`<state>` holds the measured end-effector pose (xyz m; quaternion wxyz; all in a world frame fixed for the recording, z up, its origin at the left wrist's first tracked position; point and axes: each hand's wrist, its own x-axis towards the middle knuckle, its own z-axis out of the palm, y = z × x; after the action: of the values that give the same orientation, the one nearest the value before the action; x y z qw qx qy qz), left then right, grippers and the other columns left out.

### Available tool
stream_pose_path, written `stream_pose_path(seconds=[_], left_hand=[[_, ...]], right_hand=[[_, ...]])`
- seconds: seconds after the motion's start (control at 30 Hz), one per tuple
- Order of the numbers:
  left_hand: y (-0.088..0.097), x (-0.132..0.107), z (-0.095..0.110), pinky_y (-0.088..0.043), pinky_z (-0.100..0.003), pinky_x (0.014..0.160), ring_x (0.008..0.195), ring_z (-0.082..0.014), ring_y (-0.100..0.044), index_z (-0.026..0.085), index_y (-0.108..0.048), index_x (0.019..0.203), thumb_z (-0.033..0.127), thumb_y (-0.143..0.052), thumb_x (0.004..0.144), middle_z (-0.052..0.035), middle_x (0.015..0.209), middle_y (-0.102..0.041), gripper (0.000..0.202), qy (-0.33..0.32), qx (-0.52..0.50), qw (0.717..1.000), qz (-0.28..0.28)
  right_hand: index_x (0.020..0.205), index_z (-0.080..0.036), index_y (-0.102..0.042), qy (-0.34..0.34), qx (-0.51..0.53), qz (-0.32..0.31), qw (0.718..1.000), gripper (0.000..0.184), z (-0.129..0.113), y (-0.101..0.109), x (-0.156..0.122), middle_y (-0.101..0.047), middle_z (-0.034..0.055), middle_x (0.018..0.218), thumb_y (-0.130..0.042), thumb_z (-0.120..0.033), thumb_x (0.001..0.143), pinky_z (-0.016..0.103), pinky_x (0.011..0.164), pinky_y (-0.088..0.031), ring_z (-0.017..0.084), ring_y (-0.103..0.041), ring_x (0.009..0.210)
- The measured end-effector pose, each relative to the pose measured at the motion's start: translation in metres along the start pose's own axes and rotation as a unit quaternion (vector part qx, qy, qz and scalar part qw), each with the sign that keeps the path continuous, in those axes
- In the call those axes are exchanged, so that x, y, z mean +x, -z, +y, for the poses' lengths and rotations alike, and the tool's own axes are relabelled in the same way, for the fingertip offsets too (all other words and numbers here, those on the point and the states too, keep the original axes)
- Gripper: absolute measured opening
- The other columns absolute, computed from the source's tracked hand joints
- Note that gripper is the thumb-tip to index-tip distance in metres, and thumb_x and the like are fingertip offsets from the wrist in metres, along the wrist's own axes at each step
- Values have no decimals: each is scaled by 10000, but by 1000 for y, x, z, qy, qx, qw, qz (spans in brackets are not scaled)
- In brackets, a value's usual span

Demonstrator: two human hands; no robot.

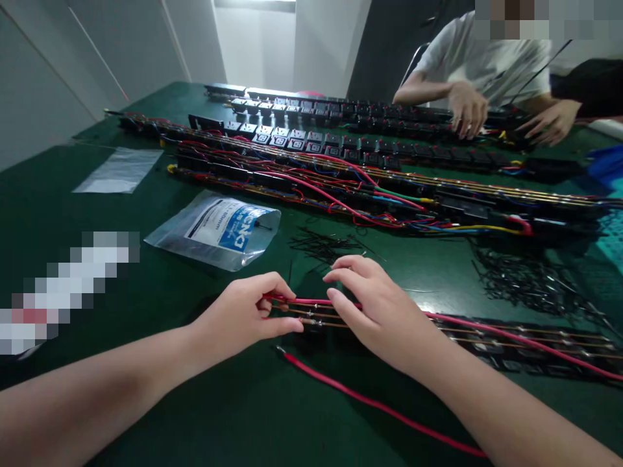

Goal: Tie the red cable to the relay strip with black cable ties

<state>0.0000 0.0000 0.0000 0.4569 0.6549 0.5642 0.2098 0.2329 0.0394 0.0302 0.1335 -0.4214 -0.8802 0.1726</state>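
Note:
A long black socket strip with copper bars and a red wire along it lies on the green table in front of me. My left hand is closed in a pinch on the strip's left end, gripping the red wire there. My right hand rests on top of the strip just to the right, fingers curled and pressing down on the wire and bars. A second loose red wire runs across the table below my right forearm.
Several more wired socket strips lie in rows across the table's middle and back. A plastic bag with a blue label sits left of centre. Black cable ties are scattered at right. Another person's hands work at the far right.

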Motion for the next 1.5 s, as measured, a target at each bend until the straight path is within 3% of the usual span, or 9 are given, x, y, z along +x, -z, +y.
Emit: stream_pose_path(seconds=[0.2,0.73,0.83,0.93,1.03,1.17,1.3,1.4,1.5], left_hand=[[-1,0,1,-396,-235,540,576,-99,-465,207,-629,961,520,-739,774,35,737,-596,381,-5,18,1000,4],[1,-1,7,-416,-244,545,596,-113,-476,215,-601,976,506,-687,821,33,744,-569,341,-10,38,999,-12],[1,-2,8,-436,-248,551,608,-115,-495,220,-599,988,491,-681,832,30,772,-581,324,-9,37,999,-17],[2,-3,11,-459,-247,563,624,-111,-514,222,-598,992,461,-687,837,27,820,-595,298,-11,28,999,-20],[2,-4,12,-495,-261,600,683,-124,-560,223,-604,1026,454,-654,868,9,900,-625,284,-29,36,999,-14],[1,-4,9,-523,-278,669,785,-143,-611,208,-608,1069,418,-546,947,-18,963,-646,251,-95,87,991,29],[-2,-4,3,-535,-295,744,872,-159,-629,190,-598,1109,346,-540,962,-48,1017,-651,221,-176,166,965,98],[-3,-4,2,-519,-344,875,1006,-192,-605,187,-606,1089,260,-575,944,-71,1065,-653,166,-252,224,924,178],[-3,-5,2,-512,-340,880,971,-176,-599,187,-609,1076,191,-615,920,-59,1024,-672,157,-321,244,895,190]], right_hand=[[1060,-127,-724,32,-189,-12,981,419,-2,-5,-2,-587,142,1414,-337,-277,1001,505,921,-462,317,-562,1211],[1329,-38,-593,41,-151,1,988,466,1,-12,-3,-568,154,1441,-345,-238,990,523,987,-459,306,-536,1287],[1330,-44,-597,52,-76,69,993,442,-2,-3,-4,-589,168,1411,-387,-200,974,517,1030,-456,296,-544,1284],[1298,-163,-647,39,104,135,985,388,-2,8,-6,-624,108,1370,-431,-216,980,450,1064,-467,246,-559,1277],[1204,-316,-706,-10,316,147,937,332,1,11,-5,-629,22,1347,-482,-235,973,394,971,-539,210,-622,1179],[1154,-352,-731,-47,491,115,862,324,3,2,-3,-625,15,1327,-505,-240,951,350,858,-579,209,-651,1119],[1145,-332,-738,-76,533,88,838,307,1,-7,-1,-612,24,1329,-535,-235,936,336,879,-584,188,-676,1067],[1144,-311,-737,-80,525,78,843,302,0,-8,-1,-600,32,1338,-547,-218,930,334,892,-592,181,-687,1055],[1169,-288,-724,-68,516,65,852,312,-2,-5,-1,-583,47,1356,-546,-198,929,349,906,-599,189,-693,1065]])
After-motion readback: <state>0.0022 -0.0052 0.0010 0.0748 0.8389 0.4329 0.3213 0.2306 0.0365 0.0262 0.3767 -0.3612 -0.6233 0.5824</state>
